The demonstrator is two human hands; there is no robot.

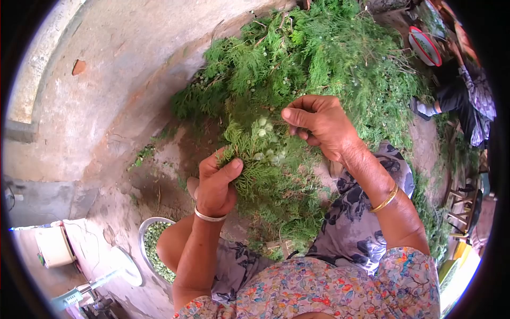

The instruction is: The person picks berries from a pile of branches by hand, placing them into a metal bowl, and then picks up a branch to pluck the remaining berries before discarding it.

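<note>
My left hand (217, 183) is closed round the base of a leafy green conifer sprig (245, 142), thumb pressed on top. Pale green seed cones (263, 127) sit among the sprig's flat, scaly leaves, a little blurred. Just right of the sprig, my right hand (325, 125) has its thumb and fingers curled together in a pinch. What lies between those fingertips, if anything, is too small to make out. Beyond both hands spreads a large heap of cut conifer branches (319, 58), dotted with similar cones.
A metal basin (143, 234) of picked green cones stands by my left knee. A wall (117, 80) rises at the left, with a fan (125, 266) lower down. At the right are another person's leg (451, 103) and a red-rimmed basin (425, 47). Loose green bits litter the floor.
</note>
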